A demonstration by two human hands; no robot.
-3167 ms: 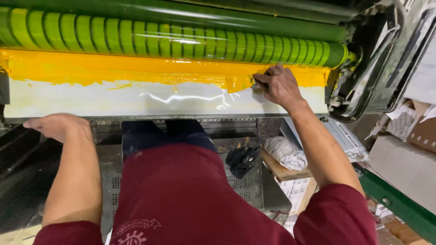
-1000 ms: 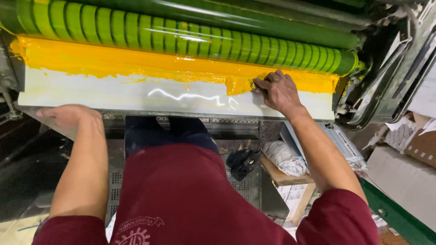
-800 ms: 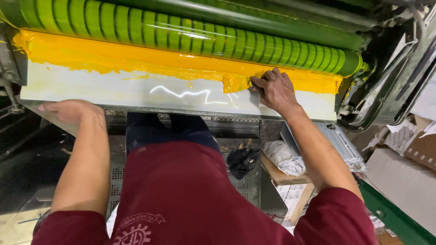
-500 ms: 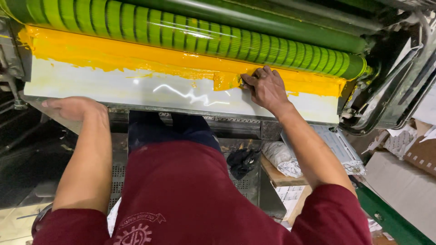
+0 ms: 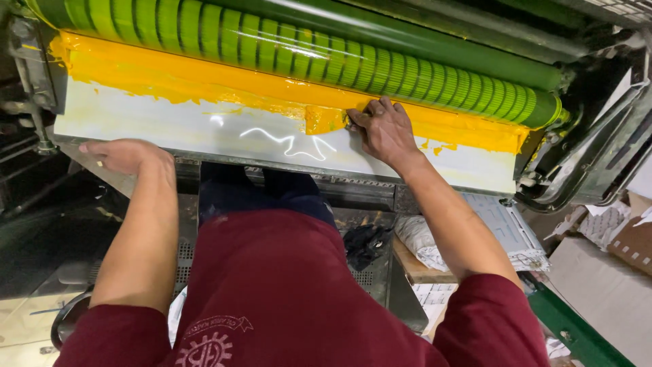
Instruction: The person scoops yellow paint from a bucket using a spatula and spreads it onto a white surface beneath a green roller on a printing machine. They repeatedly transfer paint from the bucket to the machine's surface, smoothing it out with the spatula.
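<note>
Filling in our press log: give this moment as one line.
right hand: pushing blade through yellow ink | left hand: resting on tray edge | green roller above

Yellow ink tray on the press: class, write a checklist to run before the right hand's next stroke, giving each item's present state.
1. Right hand on the ink knife in the yellow ink: ok.
2. Left hand braced on the tray edge, outside the ink: ok.
3. Fingers away from the green roller: not ok, close.
4. Roller stopped: cannot tell.
5. Sleeves clear of ink: ok.
</note>
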